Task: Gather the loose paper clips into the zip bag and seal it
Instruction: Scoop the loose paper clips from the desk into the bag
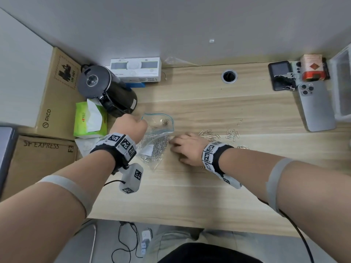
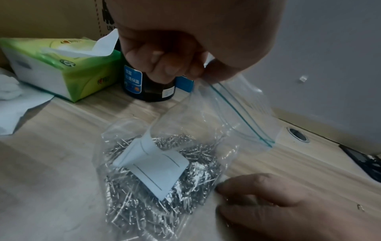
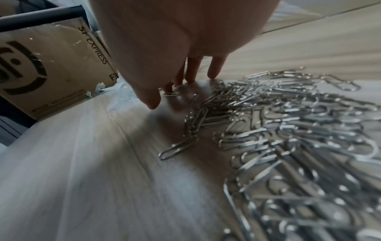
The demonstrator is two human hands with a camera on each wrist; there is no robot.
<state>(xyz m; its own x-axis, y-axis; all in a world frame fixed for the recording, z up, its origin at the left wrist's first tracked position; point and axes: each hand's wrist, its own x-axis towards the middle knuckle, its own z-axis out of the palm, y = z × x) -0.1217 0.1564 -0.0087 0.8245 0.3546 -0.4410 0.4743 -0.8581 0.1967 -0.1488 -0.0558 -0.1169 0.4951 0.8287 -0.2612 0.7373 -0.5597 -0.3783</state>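
Observation:
A clear zip bag [image 1: 157, 135] [image 2: 206, 130] with a blue-green seal strip lies on the wooden table, its mouth open. It holds a heap of silver paper clips [image 2: 160, 187] and a white card [image 2: 156, 166]. My left hand [image 1: 131, 128] [image 2: 175, 57] pinches the bag's rim and lifts it. My right hand [image 1: 185, 147] [image 3: 185, 76] rests beside the bag, fingers straight, fingertips on the table at its edge. Loose paper clips [image 1: 220, 134] [image 3: 278, 130] lie spread to the right of that hand.
A black kettle [image 1: 108, 90] and a green tissue pack [image 1: 89, 120] stand just left of the bag. Cardboard boxes [image 1: 38, 162] line the left side. Phones [image 1: 315, 105] and a red box [image 1: 313, 67] lie at the back right. A cable hole [image 1: 229, 75] is behind.

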